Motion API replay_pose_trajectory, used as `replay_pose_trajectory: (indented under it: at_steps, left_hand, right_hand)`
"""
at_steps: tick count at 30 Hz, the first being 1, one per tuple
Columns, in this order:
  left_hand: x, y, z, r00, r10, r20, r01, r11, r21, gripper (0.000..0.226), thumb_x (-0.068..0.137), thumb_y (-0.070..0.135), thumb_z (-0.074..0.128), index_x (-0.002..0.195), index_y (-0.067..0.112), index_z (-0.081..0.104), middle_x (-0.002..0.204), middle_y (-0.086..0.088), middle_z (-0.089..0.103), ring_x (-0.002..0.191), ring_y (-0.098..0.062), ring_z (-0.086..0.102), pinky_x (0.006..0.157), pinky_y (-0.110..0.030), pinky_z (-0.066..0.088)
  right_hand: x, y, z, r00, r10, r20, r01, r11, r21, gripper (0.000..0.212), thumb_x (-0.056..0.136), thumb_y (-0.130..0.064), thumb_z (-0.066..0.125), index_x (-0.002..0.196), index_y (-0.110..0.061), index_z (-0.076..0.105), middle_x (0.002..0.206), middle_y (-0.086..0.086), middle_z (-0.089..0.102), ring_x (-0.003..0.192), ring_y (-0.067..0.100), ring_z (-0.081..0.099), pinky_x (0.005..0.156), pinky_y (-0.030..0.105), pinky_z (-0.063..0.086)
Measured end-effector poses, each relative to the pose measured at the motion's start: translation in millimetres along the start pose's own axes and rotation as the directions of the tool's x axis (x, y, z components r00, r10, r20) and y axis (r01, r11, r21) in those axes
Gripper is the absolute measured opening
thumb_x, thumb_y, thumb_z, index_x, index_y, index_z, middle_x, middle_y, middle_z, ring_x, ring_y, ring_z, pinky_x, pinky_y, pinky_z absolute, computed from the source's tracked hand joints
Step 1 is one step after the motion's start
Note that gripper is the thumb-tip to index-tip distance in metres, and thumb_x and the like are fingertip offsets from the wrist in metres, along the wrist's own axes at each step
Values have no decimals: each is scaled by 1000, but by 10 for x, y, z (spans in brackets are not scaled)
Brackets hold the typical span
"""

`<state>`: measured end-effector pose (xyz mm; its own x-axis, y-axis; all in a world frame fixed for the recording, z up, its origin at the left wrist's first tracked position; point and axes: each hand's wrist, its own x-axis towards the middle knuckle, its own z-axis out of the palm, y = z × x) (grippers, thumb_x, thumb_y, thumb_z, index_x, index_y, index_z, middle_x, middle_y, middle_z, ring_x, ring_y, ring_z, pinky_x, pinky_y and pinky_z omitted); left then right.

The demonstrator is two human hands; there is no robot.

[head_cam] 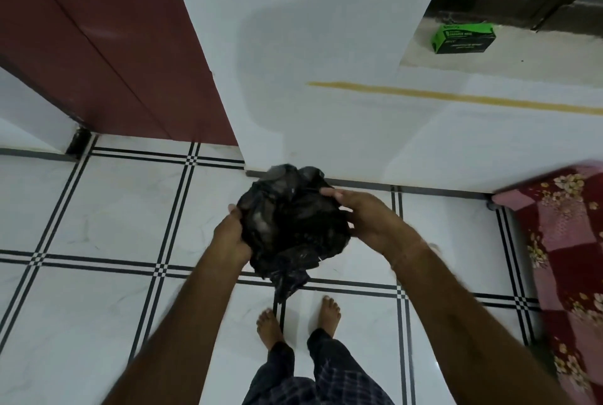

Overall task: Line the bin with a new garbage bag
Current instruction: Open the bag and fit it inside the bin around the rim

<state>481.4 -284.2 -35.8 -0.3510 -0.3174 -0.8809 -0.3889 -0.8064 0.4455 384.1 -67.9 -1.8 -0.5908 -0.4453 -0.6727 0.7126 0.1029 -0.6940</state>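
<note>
A crumpled black garbage bag [293,225] hangs bunched up between both hands, above the tiled floor and in front of my bare feet. My left hand [233,235] grips its left side from below. My right hand [365,215] holds its right side, fingers laid over the top edge. A loose tail of the bag dangles down at the bottom. No bin is in view.
A green box of garbage bags [463,38] lies on a ledge at the upper right. A white wall [326,78] stands straight ahead, a dark red door [98,45] to the left. A red floral cloth [571,257] covers something at the right edge.
</note>
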Motion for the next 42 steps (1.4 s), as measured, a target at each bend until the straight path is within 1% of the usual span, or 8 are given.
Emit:
replay_pose_trajectory:
  at_steps: [2, 6, 8, 10, 14, 19, 23, 42]
  left_hand:
    - [-27, 163, 332, 986, 154, 62, -155, 988, 17, 44, 108, 43, 44, 133, 15, 66, 128, -19, 70, 95, -29, 69, 81, -39, 56]
    - [-246, 184, 653, 752, 654, 79, -646, 709, 281, 34, 105, 45, 42, 101, 18, 63, 104, -7, 69, 96, -23, 66, 80, -34, 53]
    - [-156, -186, 404, 864, 502, 48, -482, 794, 371, 29, 107, 38, 43, 99, 17, 63, 101, -11, 69, 84, -25, 62, 68, -32, 47]
    - [-10, -505, 73, 955, 292, -44, -263, 909, 323, 32, 109, 34, 40, 103, 14, 64, 112, -17, 70, 85, -22, 61, 66, -30, 44]
    - [45, -511, -209, 990, 129, -61, -116, 977, 179, 38, 110, 39, 38, 118, 11, 63, 108, -10, 71, 94, -21, 65, 74, -33, 51]
    - [-76, -461, -443, 994, 106, 4, -106, 994, 13, 21, 111, 31, 43, 108, 19, 59, 101, -7, 66, 88, -20, 64, 75, -37, 52]
    - [-131, -462, -571, 997, 69, 41, -62, 986, -155, 41, 112, 24, 42, 151, 11, 44, 141, -18, 55, 126, -37, 58, 106, -49, 47]
    - [1096, -941, -45, 997, -76, 14, 73, 983, 169, 46, 109, 43, 39, 108, 10, 70, 103, -15, 74, 97, -32, 69, 88, -47, 58]
  right_hand:
    - [43, -243, 182, 977, -201, -72, 186, 967, -176, 30, 103, -11, 54, 127, -2, 69, 115, 11, 72, 83, 12, 70, 68, 22, 58]
    - [119, -261, 206, 484, -875, -8, 630, 355, -691, 29, 101, -8, 57, 127, -7, 68, 127, 4, 68, 117, 19, 65, 99, 26, 51]
    - [244, 323, -53, 836, -548, -11, 270, 428, -863, 24, 99, -14, 59, 121, -8, 67, 120, 13, 72, 113, 33, 68, 90, 31, 54]
    - [328, 821, -424, 953, -282, -114, 59, 539, -840, 14, 94, -17, 66, 104, -11, 72, 104, 15, 75, 102, 39, 72, 88, 45, 58]
    - [173, 814, -618, 926, -305, -220, 203, 899, -389, 9, 95, -13, 70, 90, -9, 76, 88, 7, 77, 88, 24, 74, 78, 33, 59]
    - [-56, 794, -402, 929, -256, -268, 253, 966, -45, 13, 97, -4, 64, 101, 2, 75, 91, 14, 78, 83, 23, 75, 72, 31, 61]
    - [-165, 901, -306, 939, -183, -292, 231, 963, 137, 13, 99, 0, 59, 103, 1, 72, 90, 13, 77, 81, 23, 74, 68, 31, 63]
    - [696, 1244, -620, 941, -216, -261, 264, 950, 164, 34, 101, -5, 57, 134, -9, 63, 129, 17, 69, 120, 29, 67, 88, 35, 60]
